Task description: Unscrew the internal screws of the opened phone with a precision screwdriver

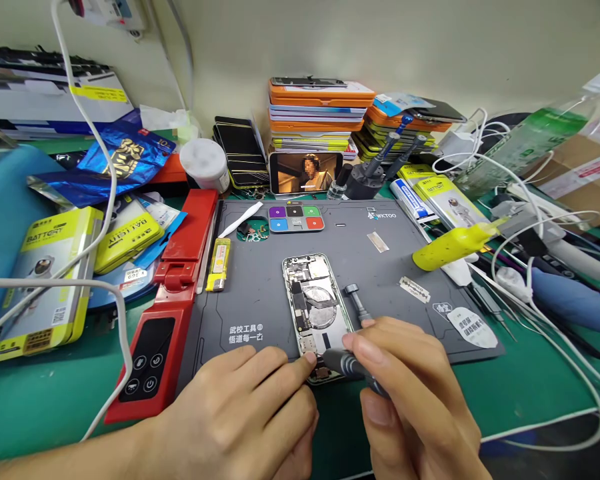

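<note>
An opened phone (316, 303) lies face down on the grey work mat (260, 300), its inner parts showing. My right hand (410, 393) grips a grey screwdriver (349, 365) whose tip meets the phone's near end. My left hand (250, 407) rests on the mat and steadies the phone's near-left corner with its fingertips. A second screwdriver (356, 301) lies on the mat just right of the phone.
A red device (167, 320) and a yellow lighter (219, 264) lie left of the mat. A coloured screw tray (296, 218), a propped phone playing video (306, 173) and stacked boxes (320, 113) stand behind. A yellow bottle (447, 247), razor blade (415, 289), battery boxes (50, 280) and white cables surround.
</note>
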The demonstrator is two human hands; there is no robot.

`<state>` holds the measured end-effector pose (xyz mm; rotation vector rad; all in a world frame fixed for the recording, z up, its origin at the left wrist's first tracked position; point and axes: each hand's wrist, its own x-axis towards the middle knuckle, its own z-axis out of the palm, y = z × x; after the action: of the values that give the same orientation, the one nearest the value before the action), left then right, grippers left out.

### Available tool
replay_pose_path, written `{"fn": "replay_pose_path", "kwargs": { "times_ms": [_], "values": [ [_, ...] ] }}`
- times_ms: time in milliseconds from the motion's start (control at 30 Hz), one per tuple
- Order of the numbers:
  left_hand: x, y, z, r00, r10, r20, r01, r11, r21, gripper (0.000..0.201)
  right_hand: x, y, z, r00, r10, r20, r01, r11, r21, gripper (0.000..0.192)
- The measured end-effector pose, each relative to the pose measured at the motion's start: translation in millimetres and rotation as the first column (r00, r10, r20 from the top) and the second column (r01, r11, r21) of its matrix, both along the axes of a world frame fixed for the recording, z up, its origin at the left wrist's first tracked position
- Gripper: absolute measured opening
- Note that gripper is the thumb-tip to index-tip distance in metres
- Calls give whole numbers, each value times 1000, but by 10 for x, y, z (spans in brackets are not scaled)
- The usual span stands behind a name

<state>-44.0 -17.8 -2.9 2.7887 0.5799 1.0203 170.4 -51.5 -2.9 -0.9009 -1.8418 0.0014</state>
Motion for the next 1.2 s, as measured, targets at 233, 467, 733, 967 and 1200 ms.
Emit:
{"fn": "replay_pose_path", "kwargs": {
  "times_ms": [233, 467, 733, 967, 1200],
  "values": [
    [14, 5, 23, 1000, -1, -2, 1, 1000, 7, 23, -12, 2, 18, 1000, -20, -5, 20, 1000, -1, 60],
    [9, 9, 8, 1000, -6, -1, 6, 1000, -4, 20, -4, -1, -6, 999, 16, -40, -17, 1000, -22, 70],
    [3, 2, -22, 998, -21, -53, 22, 1000, 10, 25, -19, 28, 1, 999, 7, -33, -7, 1000, -12, 69],
    [-9, 28, 22, 999, -8, -45, 6, 999, -41, 25, -17, 3, -34, 999, -41, -30, 41, 999, -13, 71],
    [-2, 54, 54, 996, 19, 90, 31, 850, -526, 31, -22, 3, -34, 999, -32, 9, 32, 996, -79, 75]
  ]
}}
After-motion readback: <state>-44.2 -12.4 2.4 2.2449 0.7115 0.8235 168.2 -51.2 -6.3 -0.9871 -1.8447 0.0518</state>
